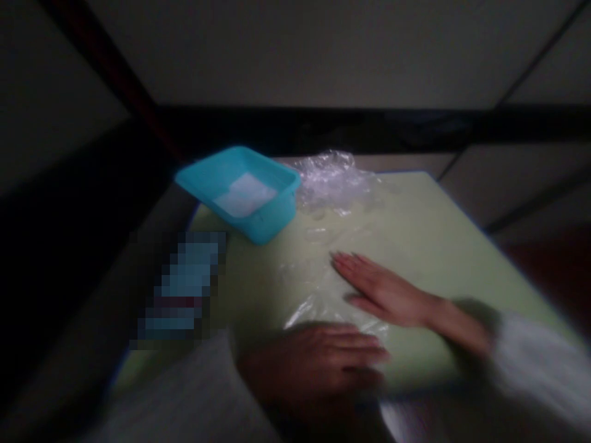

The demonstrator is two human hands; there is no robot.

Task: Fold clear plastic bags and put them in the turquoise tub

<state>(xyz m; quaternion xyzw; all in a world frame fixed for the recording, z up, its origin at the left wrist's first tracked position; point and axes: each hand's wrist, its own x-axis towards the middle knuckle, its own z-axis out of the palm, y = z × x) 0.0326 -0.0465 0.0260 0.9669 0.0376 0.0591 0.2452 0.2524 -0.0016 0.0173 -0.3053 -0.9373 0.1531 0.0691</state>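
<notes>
A sheet or bag of clear plastic (318, 271) lies on the yellow-green tabletop (443, 234). Flat on its right part rests my right hand (388, 292), fingers stretched out and held side by side. My left hand (318, 363) is over the plastic near the table's front edge, its fingers extended and somewhat blurred; whether it touches the plastic I cannot tell. Neither hand grips anything. Beyond the hands, more crumpled clear plastic (332, 178) is heaped at the back of the table.
A turquoise plastic basin (281, 215) with white, flat material (247, 194) inside stands at the back left. Along the left edge lies a pixelated, phone-shaped object (189, 277). Behind the table rises a pale wall or cabinet (323, 55). The light is dim.
</notes>
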